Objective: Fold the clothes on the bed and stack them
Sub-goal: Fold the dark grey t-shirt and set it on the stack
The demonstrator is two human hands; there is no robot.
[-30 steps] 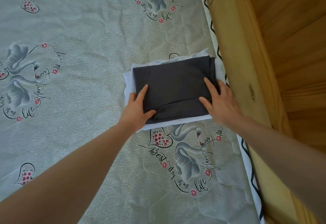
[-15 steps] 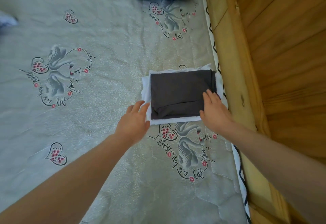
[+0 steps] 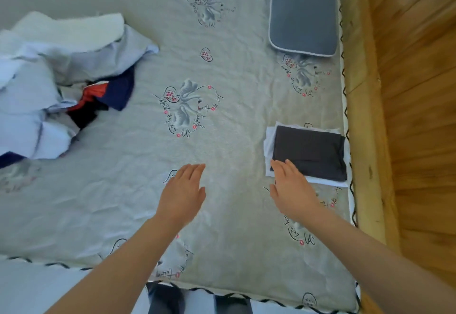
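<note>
- A person's left hand [image 3: 182,191] hovers over the printed bedspread [image 3: 222,121], fingers straight and close together, holding nothing.
- The right hand [image 3: 291,187] reaches out flat, fingers relaxed and empty; its fingertips [image 3: 280,165] overlap the near left corner of the folded stack, though contact cannot be confirmed.
- A folded dark grey garment [image 3: 311,152] lies squarely atop a folded white garment [image 3: 269,140], the stack set near the bed's right edge, beside the wooden bed frame [image 3: 362,116].
- An unfolded heap of clothes [image 3: 56,76], white, pale blue, navy and orange, sits at far left, well apart from the stack.
- A grey-blue cushion [image 3: 303,10] rests beyond the stack, along the same edge.
</note>
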